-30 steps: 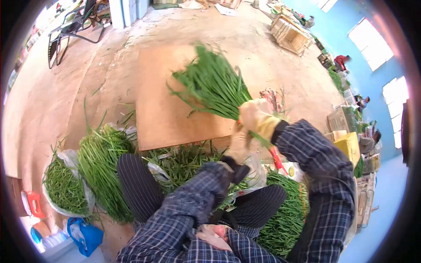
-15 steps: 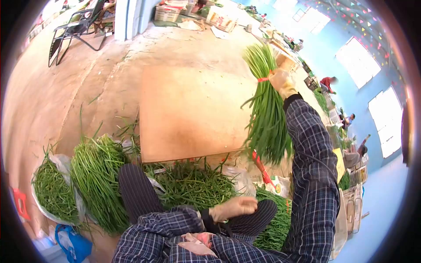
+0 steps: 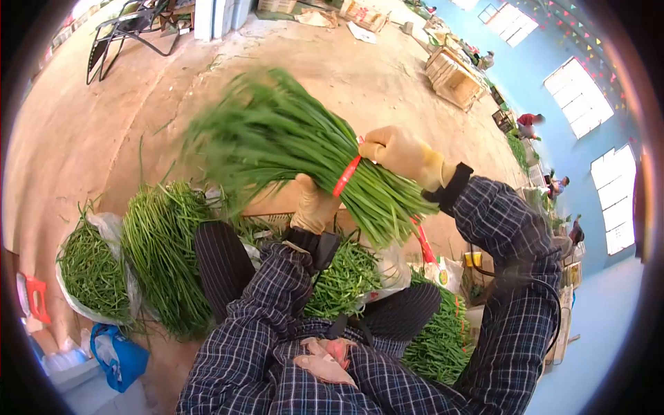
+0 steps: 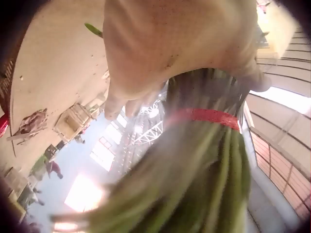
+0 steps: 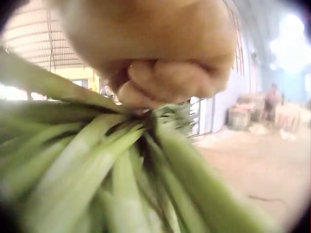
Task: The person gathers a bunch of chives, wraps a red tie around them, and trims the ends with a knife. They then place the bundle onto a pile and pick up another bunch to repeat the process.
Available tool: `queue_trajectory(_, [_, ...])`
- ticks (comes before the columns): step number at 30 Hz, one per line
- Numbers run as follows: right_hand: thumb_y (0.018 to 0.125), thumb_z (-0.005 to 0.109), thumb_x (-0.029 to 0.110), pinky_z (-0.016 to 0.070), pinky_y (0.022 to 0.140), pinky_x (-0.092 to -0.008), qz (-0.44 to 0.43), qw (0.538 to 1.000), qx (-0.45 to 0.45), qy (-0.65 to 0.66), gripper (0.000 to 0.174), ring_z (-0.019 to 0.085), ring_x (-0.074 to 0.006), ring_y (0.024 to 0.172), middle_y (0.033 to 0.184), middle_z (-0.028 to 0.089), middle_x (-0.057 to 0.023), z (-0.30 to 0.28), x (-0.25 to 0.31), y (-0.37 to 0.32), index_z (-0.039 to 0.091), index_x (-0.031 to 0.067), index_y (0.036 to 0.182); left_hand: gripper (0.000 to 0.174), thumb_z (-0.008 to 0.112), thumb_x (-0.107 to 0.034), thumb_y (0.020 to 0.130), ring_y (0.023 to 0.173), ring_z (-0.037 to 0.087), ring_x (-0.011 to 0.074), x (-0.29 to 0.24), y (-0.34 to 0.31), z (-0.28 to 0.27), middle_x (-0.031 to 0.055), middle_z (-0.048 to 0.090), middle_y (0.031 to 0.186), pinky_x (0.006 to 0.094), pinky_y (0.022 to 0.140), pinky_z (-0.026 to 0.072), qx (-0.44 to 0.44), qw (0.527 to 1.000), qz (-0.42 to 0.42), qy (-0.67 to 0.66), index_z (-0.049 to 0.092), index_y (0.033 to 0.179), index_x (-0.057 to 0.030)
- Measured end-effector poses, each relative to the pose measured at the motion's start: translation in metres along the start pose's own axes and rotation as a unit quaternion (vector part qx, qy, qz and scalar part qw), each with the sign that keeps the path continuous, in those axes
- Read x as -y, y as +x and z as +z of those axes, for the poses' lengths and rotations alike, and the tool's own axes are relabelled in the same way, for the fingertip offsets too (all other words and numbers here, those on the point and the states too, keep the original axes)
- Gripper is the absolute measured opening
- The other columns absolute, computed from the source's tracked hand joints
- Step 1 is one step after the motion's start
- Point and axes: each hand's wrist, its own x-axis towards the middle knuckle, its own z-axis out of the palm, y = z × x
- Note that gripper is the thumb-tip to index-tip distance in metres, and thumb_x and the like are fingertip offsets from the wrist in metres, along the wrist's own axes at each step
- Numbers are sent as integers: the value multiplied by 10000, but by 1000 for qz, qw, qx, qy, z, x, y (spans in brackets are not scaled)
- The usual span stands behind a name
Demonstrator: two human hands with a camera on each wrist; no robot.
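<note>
A large bundle of chives (image 3: 277, 135) is held in the air, its leaf ends blurred to the left and its cut ends pointing right and down. A red band (image 3: 346, 177) wraps it near the cut ends. My gloved left hand (image 3: 315, 206) grips the bundle from below, just left of the band, thumb up; in the left wrist view its fingers (image 4: 114, 108) spread along one side. My gloved right hand (image 3: 401, 153) pinches the band at the bundle's upper edge. Its curled fingers (image 5: 170, 80) lie close over the stalks in the right wrist view.
Below stand a white basin of cut greens (image 3: 97, 266), a heap of long chives (image 3: 166, 256) and more loose greens (image 3: 342, 277) by my knees. Tied bundles (image 3: 443, 339) lie at lower right. A tan board (image 3: 266, 202) shows partly beneath the bundle. A wooden crate (image 3: 454, 75) stands farther off.
The bundle has swung from hanging upright at the right to lying across the middle, leaf ends left. My left hand has risen from my lap and taken hold of it.
</note>
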Motion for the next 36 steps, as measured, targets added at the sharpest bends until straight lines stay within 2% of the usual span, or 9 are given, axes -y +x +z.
queue_trajectory(10, [898, 555, 279, 472, 689, -260, 135, 959, 8, 250, 333, 553, -103, 700, 852, 632, -48, 10, -28, -31, 615, -18, 1036, 801, 772, -485, 687, 1134, 529, 226, -10, -16, 10, 80, 549, 1235, 401, 1005, 418, -20, 997, 45, 55, 461, 1282, -48])
queue_trajectory(12, [901, 585, 353, 473, 750, -292, 87, 942, -100, 309, 448, 591, -150, 819, 931, 649, -89, -8, -45, -32, 548, -25, 1140, 774, 754, -480, 711, 1109, 548, 229, -16, -16, 18, 85, 563, 1217, 404, 986, 437, -52, 996, 31, 66, 464, 1280, -43])
queue_trajectory(16, [824, 614, 551, 401, 996, -383, -163, 984, -63, 45, 841, 533, -311, 1150, 1225, 543, -250, 43, -79, -62, 330, -23, 1369, 742, 681, -524, 771, 1139, 521, 253, -16, -11, 8, 94, 536, 1265, 413, 998, 409, -116, 989, 1, 90, 455, 1298, -53])
queue_trajectory(18, [780, 614, 611, 395, 1007, -393, -163, 980, -56, 102, 935, 497, -344, 1199, 1296, 477, -283, 67, -73, -64, 297, -15, 1398, 710, 656, -514, 800, 1137, 519, 250, -17, -13, 15, 92, 540, 1259, 395, 997, 408, -129, 986, 4, 101, 453, 1298, -51])
queue_trajectory(22, [774, 671, 516, 465, 916, -402, -84, 990, -104, 51, 790, 557, -367, 1099, 1256, 536, -213, 45, -74, -47, 397, 43, 1345, 688, 656, -501, 806, 1130, 528, 242, -18, -2, 5, 93, 552, 1245, 383, 1010, 404, -144, 983, 41, 107, 468, 1284, -45])
queue_trajectory(25, [792, 613, 191, 485, 842, -387, -321, 905, -177, -216, 468, 619, -303, 938, 1070, 635, -107, 31, -49, -18, 512, 138, 1246, 658, 678, -453, 799, 1127, 539, 254, -23, -4, -5, 100, 555, 1256, 407, 1003, 423, -104, 993, -21, 57, 483, 1275, -42])
queue_trajectory(28, [786, 562, 122, 477, 837, -365, -413, 853, -104, -301, 348, 619, -253, 854, 971, 644, -58, 31, -60, 6, 583, 125, 1133, 632, 693, -406, 798, 1103, 552, 256, -21, -6, -1, 107, 568, 1229, 411, 983, 440, -110, 993, -37, 19, 485, 1270, -39])
queue_trajectory(32, [740, 576, 152, 466, 759, -373, -490, 771, -118, -390, 212, 591, -214, 757, 763, 612, -2, 27, -60, 15, 634, 99, 937, 633, 692, -393, 800, 1103, 550, 273, -21, -5, -4, 119, 563, 1236, 428, 988, 434, -111, 992, -58, 1, 479, 1274, -33])
queue_trajectory(36, [727, 605, 200, 461, 759, -367, -463, 782, -75, -410, 151, 586, -212, 746, 717, 612, -18, 23, -55, 7, 646, 99, 832, 600, 679, -388, 813, 1098, 555, 264, -22, -8, 7, 128, 576, 1217, 420, 990, 432, -87, 993, -75, -28, 495, 1256, -28])
